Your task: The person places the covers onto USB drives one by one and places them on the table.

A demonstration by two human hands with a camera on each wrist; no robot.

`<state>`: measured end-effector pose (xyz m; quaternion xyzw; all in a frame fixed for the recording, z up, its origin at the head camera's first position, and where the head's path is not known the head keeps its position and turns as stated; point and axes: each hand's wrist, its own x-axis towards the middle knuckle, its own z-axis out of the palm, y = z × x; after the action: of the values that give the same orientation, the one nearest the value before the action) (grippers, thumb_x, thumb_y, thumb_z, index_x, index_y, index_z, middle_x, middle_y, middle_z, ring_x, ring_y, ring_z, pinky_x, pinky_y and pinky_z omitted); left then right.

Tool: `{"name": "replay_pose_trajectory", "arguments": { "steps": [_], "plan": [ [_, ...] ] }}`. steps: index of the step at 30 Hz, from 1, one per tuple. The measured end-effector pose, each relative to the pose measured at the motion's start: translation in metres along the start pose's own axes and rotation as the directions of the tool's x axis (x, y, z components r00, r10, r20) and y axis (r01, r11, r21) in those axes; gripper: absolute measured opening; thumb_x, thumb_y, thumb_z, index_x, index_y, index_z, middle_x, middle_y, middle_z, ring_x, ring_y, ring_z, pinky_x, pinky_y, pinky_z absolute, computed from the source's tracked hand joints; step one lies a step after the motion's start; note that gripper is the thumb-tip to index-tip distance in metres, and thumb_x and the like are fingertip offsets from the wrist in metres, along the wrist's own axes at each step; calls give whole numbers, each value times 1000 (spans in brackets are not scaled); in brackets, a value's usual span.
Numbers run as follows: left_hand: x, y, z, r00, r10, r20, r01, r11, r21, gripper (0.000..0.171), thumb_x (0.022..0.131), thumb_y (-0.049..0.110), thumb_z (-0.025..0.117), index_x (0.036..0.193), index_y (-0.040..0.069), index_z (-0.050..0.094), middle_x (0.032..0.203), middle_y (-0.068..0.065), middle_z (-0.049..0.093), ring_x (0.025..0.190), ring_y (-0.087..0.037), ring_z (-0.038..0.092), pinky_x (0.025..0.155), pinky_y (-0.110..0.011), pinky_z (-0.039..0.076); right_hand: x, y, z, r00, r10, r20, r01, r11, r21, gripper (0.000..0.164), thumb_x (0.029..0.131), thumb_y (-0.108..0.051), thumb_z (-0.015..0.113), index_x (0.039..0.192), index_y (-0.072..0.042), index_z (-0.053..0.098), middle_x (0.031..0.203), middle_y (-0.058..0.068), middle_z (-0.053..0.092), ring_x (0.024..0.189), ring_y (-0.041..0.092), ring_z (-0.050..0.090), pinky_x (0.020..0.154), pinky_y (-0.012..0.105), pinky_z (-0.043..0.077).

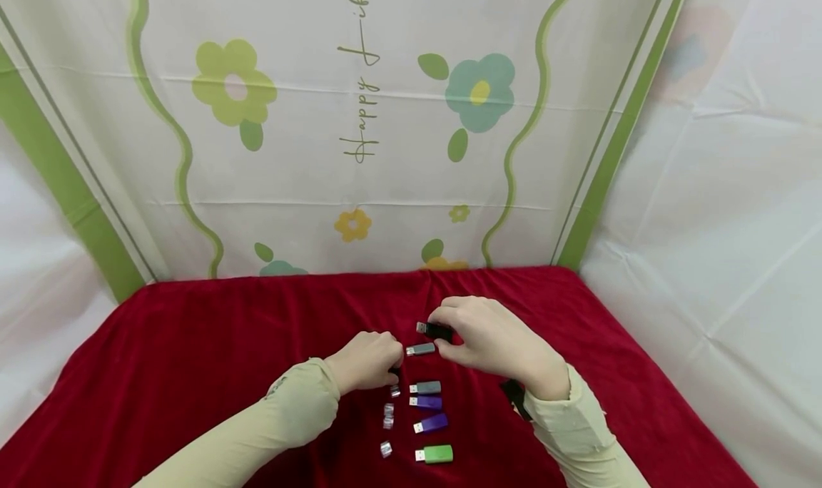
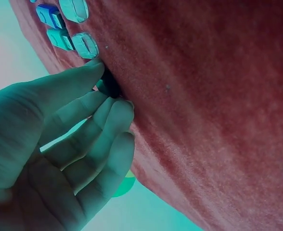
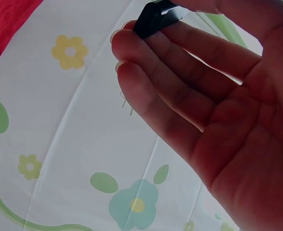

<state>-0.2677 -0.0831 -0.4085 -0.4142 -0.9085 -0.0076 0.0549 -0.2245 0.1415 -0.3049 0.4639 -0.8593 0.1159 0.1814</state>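
My right hand (image 1: 491,334) pinches a black USB stick (image 1: 439,331) between thumb and fingers, its metal plug pointing left. In the right wrist view the black end of the stick (image 3: 157,18) shows at the fingertips. My left hand (image 1: 364,362) is low over the red cloth and pinches a small black cap (image 2: 110,85) between thumb and fingers. Just below the right hand's stick lies a grey USB stick (image 1: 421,349). Nearer the front are another grey stick (image 1: 427,387), two purple sticks (image 1: 427,402) and a green stick (image 1: 438,454), plugs facing left.
Small clear caps (image 1: 388,416) lie in a column left of the sticks, one clear cap (image 1: 386,449) nearest the front. The red cloth (image 1: 193,374) covers the table. A white flowered curtain (image 1: 385,181) hangs behind, with a white sheet (image 1: 719,260) at the right.
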Motion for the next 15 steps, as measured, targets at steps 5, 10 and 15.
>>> {"name": "replay_pose_trajectory", "arguments": {
  "steps": [5,10,15],
  "plan": [
    [0,0,-2,1000,6,21,-7,999,33,44,77,22,82,54,20,44,57,11,40,49,-5,40,45,-25,38,0,-1,0,1000,2,-6,-2,1000,-4,14,77,-8,75,90,-12,70,82,-7,60,66,3,48,60,21,45],
    [1,-1,-1,1000,4,28,-5,999,34,43,79,25,80,55,21,44,53,11,39,47,-5,40,45,-25,38,-1,-1,0,1000,9,-4,-9,1000,-9,14,77,-8,75,89,-13,70,81,-8,59,66,3,48,60,21,45],
    [-4,-6,2,1000,-24,1,24,999,-38,40,81,24,77,57,22,45,48,12,36,45,-3,36,44,-23,33,-1,-2,0,1000,10,-4,-10,1000,-15,14,77,-8,75,89,-13,70,81,-8,58,66,3,48,60,21,44]
  ]
}}
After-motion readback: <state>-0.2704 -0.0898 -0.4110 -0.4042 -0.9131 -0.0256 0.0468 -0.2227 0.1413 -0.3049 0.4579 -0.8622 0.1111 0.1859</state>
